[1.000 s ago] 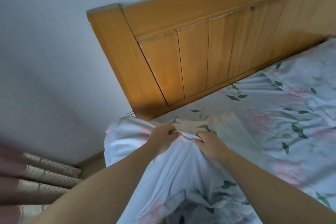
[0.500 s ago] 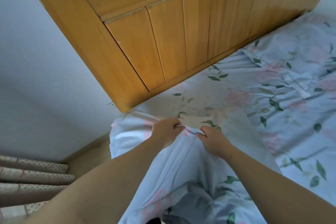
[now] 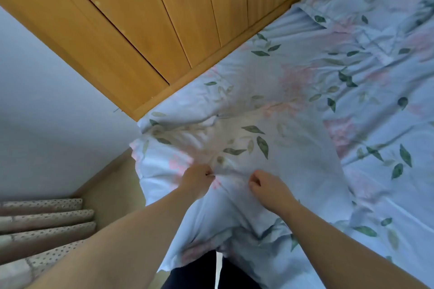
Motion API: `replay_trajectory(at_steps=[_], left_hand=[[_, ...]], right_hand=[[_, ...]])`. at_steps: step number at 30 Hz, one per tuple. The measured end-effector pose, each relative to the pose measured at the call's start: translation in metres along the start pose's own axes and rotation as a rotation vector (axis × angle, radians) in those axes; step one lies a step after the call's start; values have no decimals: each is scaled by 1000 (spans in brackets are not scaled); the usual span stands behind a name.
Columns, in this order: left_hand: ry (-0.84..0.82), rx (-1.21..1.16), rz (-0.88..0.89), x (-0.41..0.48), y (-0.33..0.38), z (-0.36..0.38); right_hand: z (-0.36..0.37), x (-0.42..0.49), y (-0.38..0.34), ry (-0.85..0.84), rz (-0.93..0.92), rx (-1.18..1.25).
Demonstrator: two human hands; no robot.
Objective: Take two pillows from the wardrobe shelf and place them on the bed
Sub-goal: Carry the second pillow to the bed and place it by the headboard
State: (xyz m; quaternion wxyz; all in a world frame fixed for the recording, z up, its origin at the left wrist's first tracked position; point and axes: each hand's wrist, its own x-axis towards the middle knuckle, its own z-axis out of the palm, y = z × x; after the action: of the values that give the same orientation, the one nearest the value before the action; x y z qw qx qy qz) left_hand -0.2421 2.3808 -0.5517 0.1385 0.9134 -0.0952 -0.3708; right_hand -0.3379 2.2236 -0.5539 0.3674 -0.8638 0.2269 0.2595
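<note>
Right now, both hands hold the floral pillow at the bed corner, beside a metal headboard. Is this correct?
Not quite: the headboard is wooden, not metal, as the head view shows. The left hand and right hand do hold the pillow at the bed corner.

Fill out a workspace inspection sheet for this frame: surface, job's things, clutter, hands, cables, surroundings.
Surface: bed under a wrinkled pale blue floral sheet, set against a wooden headboard.
Job's things: one floral pillow, same print as the sheet, at the bed corner by the headboard, its near end hanging off the bed edge. A fabric edge further along the headboard may be a second pillow; cannot tell.
Clutter: nothing seen.
Hands: left hand and right hand side by side, fingers curled, each gripping the pillow's fabric.
Cables: nothing seen.
Surroundings: pale wall, dotted curtain folds at lower left, the person's dark trousers at the bottom edge.
</note>
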Motion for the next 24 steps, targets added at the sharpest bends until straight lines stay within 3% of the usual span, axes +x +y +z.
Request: replay_trajectory(at_steps=[3, 5, 10, 16, 19, 24], left_hand=[[23, -128, -60, 14, -8, 27], [99, -192, -12, 28, -6, 40], [271, 172, 115, 75, 9, 42], [-9, 333, -12, 113, 12, 49], [-54, 336, -17, 126, 6, 62], [315, 478, 198, 144, -15, 90]], right_hand=[[27, 0, 29, -24, 128, 58], [35, 3, 43, 52, 233, 43], [34, 28, 52, 295, 409, -46], [55, 63, 44, 178, 428, -80], [63, 82, 56, 171, 459, -99], [76, 110, 62, 246, 478, -208]])
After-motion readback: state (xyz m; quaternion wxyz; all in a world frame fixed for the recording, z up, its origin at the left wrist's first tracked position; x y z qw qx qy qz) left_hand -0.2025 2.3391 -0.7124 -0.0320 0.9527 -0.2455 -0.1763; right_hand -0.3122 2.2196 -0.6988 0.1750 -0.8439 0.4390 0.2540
